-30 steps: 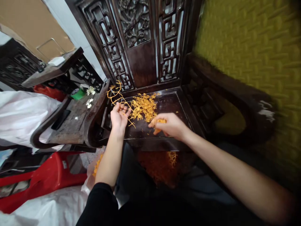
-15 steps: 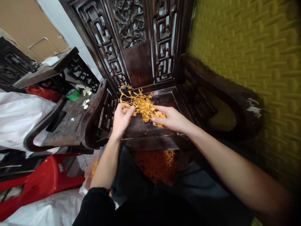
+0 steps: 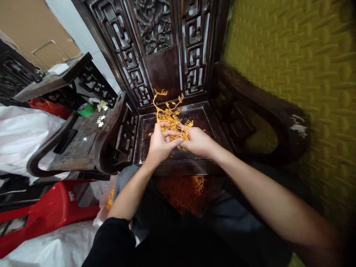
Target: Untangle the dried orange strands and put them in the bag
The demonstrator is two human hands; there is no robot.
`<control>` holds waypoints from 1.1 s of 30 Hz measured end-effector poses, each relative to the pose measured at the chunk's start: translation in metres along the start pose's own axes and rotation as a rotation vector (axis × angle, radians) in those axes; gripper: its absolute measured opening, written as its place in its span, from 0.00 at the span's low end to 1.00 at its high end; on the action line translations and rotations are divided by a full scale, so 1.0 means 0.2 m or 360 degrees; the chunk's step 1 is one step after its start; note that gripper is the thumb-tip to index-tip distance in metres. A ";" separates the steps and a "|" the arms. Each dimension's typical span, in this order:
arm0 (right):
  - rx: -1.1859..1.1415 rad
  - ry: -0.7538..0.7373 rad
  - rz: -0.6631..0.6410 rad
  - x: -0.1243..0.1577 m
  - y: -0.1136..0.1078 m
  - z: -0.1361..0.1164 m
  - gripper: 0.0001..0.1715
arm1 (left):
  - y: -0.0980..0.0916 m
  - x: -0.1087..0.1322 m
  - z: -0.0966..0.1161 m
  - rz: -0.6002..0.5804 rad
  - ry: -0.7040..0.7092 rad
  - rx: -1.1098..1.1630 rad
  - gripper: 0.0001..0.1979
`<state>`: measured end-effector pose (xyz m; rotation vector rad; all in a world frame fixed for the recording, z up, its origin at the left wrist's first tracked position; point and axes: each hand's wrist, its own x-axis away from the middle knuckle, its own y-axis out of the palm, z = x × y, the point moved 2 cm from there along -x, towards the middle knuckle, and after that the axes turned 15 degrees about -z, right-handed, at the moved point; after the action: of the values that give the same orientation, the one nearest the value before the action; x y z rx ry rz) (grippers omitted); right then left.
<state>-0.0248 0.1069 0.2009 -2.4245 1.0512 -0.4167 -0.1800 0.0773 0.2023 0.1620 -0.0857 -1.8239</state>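
Observation:
Yellow-orange plastic-looking sprigs lie in a loose pile on the seat of a dark carved wooden chair. My left hand is closed around a branched yellow sprig, whose curling stems rise above the fingers. Close against it, my right hand is closed on a small bunch of yellow sprigs. The fingers of both hands meet over the front of the pile and partly hide it. Small yellow crumbs are scattered on the seat.
More orange sprigs sit in a dim reddish container below the seat edge. To the left stand a second wooden chair with a green tape roll, a red plastic stool and white sacks. A yellow textured mat rises at right.
My left hand has moved right, up against my right hand. The branched sprig in it has swung rightward and now stands more upright above the pile.

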 end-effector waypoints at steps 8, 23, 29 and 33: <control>0.0039 -0.0099 0.0003 -0.01 0.02 -0.01 0.12 | 0.04 0.02 -0.02 0.0140 0.0181 -0.0359 0.20; -0.0304 -0.0076 0.0198 0.08 -0.05 0.02 0.23 | -0.23 -0.12 0.00 0.0257 -0.0117 0.0372 0.29; -0.0034 -0.0100 0.0324 0.00 0.07 0.02 0.31 | -0.06 -0.08 -0.01 0.0149 -0.0310 0.0820 0.22; 0.0107 -0.0207 0.0378 -0.02 0.10 -0.01 0.16 | -0.04 -0.09 -0.01 0.0111 -0.0260 0.0803 0.20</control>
<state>-0.0405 0.0980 0.1915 -2.2020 1.2282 -0.2077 -0.1835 0.0978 0.2009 0.3584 -0.6604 -1.7126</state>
